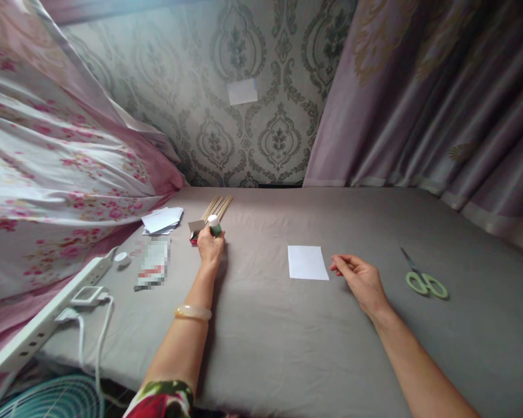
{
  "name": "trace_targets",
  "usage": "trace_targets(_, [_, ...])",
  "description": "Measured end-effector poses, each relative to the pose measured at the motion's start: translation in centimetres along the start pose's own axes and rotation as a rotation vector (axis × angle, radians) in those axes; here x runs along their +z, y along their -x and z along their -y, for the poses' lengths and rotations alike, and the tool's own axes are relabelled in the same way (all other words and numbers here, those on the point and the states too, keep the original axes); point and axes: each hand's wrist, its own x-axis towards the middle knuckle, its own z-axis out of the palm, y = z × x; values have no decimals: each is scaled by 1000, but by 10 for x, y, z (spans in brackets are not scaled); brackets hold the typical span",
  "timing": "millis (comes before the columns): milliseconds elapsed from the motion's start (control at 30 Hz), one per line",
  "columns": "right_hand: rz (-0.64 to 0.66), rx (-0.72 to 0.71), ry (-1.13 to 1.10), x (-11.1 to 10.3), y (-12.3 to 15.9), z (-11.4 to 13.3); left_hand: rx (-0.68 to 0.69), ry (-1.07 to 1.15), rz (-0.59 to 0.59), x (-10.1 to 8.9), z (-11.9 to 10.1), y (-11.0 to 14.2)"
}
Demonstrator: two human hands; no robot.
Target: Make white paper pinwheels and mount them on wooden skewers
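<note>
My left hand (210, 246), closed, has its fingers around a small green bottle with a white cap (214, 222). Right beside that hand stands a little red box with a raised flap (196, 227), its contents mostly hidden. Behind them lie several thin wooden sticks (225, 208). A square of white paper (307, 263) rests flat on the grey cloth. Just to the right of the paper is my right hand (361, 283), apart from it, fingers curled together and no object visible in them. Farther right, scissors with green handles (425, 284) lie on the cloth.
A stack of white paper (163, 220) sits at the back left, with a blurred packet (153, 263) and a white cap-like object (122, 259) nearer. A power strip (47, 313) with white cables runs along the left edge. Curtains hang on both sides.
</note>
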Motion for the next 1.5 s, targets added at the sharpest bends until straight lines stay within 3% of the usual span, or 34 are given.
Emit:
trace_targets(267, [47,-110,201,2,-2,-4,-63,-6,83,-5,-5,4])
trace_targets(500, [213,-426,660,-1,5,-8,-114,-109,229,-22,-18,24])
trace_targets(633, [239,-485,750,-2,7,-8,-93,-143,288,-28,-28,37])
trace_targets(700, [243,-487,761,-2,7,-8,-23,-92,355,-27,-39,47])
trace_targets(767, [252,-488,768,-3,8,-8,68,9,496,-22,-53,61])
trace_targets(833, [258,-494,769,-3,8,-8,164,116,646,-13,-70,75])
trace_targets(900, [253,-495,763,-3,8,-8,264,170,719,-2,-85,89])
trace_targets(1000, [247,-496,751,-3,7,-8,559,262,714,15,-97,105])
trace_targets(1133, [268,-525,772,-3,6,-6,878,303,680,29,-94,116])
trace_targets(1333, [268,-540,836,-1,4,-8,968,232,671,27,-85,119])
trace_targets(1500, [157,-558,867,2,2,-10,955,219,697,15,-85,122])
